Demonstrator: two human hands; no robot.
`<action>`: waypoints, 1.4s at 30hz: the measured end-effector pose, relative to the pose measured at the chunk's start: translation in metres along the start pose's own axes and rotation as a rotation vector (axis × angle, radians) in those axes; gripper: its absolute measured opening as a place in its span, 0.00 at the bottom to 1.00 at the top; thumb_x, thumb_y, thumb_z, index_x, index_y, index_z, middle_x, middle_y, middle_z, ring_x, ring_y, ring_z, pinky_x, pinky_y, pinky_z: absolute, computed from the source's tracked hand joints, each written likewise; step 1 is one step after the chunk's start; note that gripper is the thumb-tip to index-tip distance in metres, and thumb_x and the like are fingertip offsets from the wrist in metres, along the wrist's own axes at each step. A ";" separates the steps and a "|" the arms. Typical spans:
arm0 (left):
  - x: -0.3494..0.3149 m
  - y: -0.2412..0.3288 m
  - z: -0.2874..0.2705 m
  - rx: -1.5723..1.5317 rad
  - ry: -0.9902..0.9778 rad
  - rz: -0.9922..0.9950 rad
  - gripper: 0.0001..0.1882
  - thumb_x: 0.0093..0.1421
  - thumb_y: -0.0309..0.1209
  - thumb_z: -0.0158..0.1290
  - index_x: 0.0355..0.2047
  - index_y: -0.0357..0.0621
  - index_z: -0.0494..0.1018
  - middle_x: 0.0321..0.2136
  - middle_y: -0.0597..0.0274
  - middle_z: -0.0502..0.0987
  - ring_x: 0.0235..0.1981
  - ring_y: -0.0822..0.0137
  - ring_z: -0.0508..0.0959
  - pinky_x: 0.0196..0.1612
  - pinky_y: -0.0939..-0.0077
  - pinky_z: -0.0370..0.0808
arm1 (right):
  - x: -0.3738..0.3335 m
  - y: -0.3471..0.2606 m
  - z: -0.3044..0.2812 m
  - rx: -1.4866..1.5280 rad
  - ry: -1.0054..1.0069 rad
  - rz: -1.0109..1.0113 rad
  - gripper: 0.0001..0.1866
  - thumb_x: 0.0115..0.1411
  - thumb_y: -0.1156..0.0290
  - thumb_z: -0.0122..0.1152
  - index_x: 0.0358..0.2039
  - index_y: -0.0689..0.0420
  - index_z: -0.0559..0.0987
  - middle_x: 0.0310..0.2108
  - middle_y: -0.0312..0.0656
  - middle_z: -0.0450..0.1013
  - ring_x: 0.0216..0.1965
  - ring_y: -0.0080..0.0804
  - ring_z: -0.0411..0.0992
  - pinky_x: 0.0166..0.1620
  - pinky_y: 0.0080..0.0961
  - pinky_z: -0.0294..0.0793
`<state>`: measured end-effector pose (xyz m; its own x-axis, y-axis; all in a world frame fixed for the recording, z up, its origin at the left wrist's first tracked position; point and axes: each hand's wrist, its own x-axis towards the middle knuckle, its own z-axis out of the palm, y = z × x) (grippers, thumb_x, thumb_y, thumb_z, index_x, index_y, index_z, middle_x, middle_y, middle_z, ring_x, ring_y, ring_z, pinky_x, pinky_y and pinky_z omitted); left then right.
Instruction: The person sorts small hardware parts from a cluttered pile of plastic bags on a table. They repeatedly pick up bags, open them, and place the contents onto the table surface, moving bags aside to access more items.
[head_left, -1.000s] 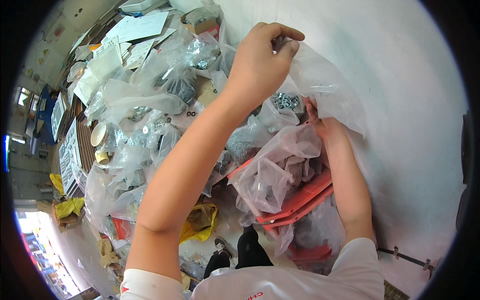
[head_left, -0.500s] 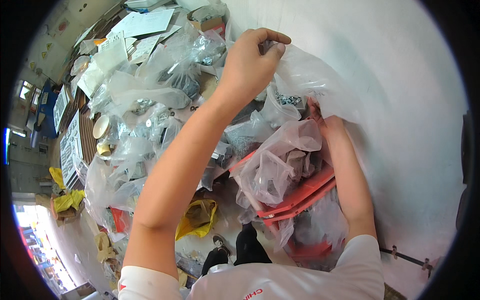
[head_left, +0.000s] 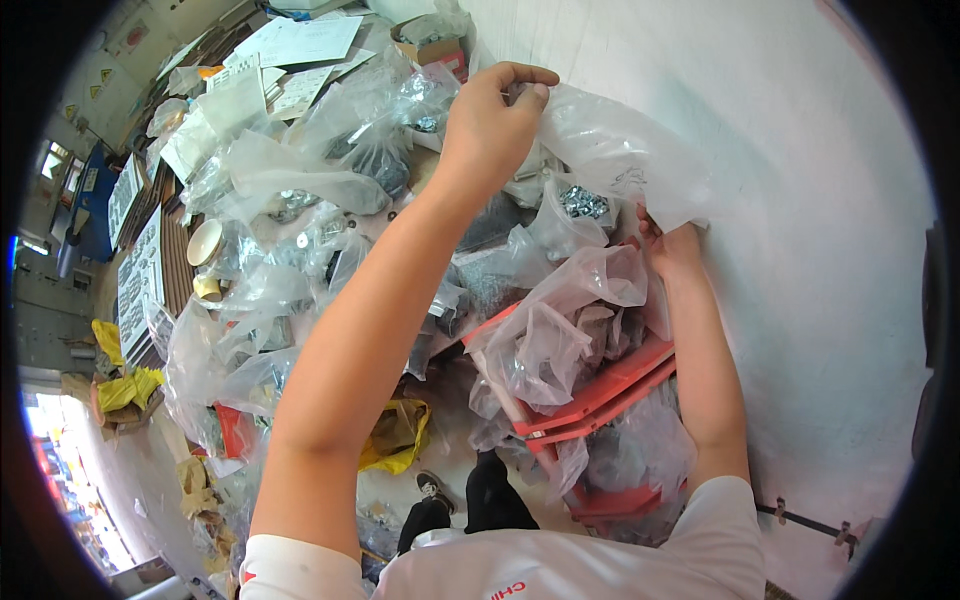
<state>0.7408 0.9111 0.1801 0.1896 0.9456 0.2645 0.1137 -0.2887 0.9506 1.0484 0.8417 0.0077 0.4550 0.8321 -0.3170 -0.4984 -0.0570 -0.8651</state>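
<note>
A clear plastic bag (head_left: pixel 622 140) with dark handwriting on it is stretched between my two hands, against the pale wall. My left hand (head_left: pixel 492 118) pinches its upper left corner between thumb and fingers. At the lower right edge, my right hand (head_left: pixel 672 246) has its fingers closed on the plastic, partly behind it. Just under the stretched bag lies an open bag of small shiny metal fasteners (head_left: pixel 583 203). Nearer to me, a crumpled clear bag (head_left: pixel 545 350) with grey contents sits in a red plastic bin (head_left: pixel 600 390), close below my right hand.
Many clear bags of metal parts (head_left: pixel 300 240) cover the surface to the left. Papers (head_left: pixel 295 40) and a small cardboard box (head_left: pixel 428 42) lie at the back. A second red bin (head_left: pixel 620 503) is below the first. A yellow bag (head_left: pixel 400 435) stands on the floor.
My left hand has shifted slightly left and down, still pinching the bag. The bag's lower edge has lifted a little off the fasteners, showing more of them. My right hand's fingers have curled more.
</note>
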 end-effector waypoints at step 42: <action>-1.227 -0.051 -0.558 -1.047 2.312 1.107 0.22 0.73 0.21 0.31 0.58 0.21 0.68 0.47 0.41 0.80 0.47 0.48 0.85 0.51 0.54 0.89 | -0.056 -0.020 0.085 -0.811 -0.074 -0.246 0.21 0.75 0.63 0.50 0.64 0.52 0.77 0.62 0.35 0.76 0.57 0.31 0.76 0.53 0.23 0.75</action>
<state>-0.0419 -0.1505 -0.1021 -0.7582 -0.3962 -0.5179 0.3988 -0.9101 0.1125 0.9698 0.8436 0.0755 0.4178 0.9049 -0.0819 0.3038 -0.2241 -0.9260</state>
